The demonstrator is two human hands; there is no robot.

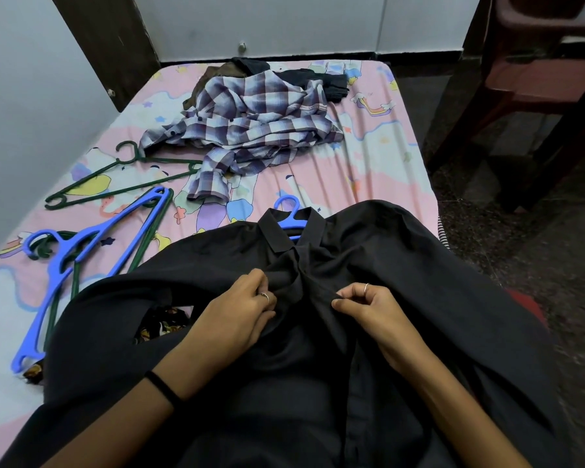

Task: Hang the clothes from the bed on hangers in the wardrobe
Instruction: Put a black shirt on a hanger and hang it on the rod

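Step in hand, as judged: buttoning the front of the black shirt [402, 265], which is already on a blue hanger [289, 216] and lies face up across the near end of the bed [379, 157].

Left hand [240, 312]: fingers curled, pinching a fold of the left placket just below the collar. Thumb is hidden under the cloth; no button visible.

Right hand [372, 309]: fingers curled in, thumb and forefinger nipping the edge of the right placket. The two hands sit near each other, with a bunched strip of fabric between them.

Next move, as judged: bring the two edges together and pass a button through its hole, then lift the shirt by the hanger hook. The hook shows above the collar, clear of the cloth. Dark fabric makes buttons hard to see, so alignment is probably by touch.

Left of the shirt: spare blue hanger [81, 261] stacked over a green one, touching; further back a separate green hanger [122, 184].

Far end of bed: checked shirt [250, 130], crumpled, not yet hung, with dark garments [318, 79] behind it.

Wardrobe not in view.
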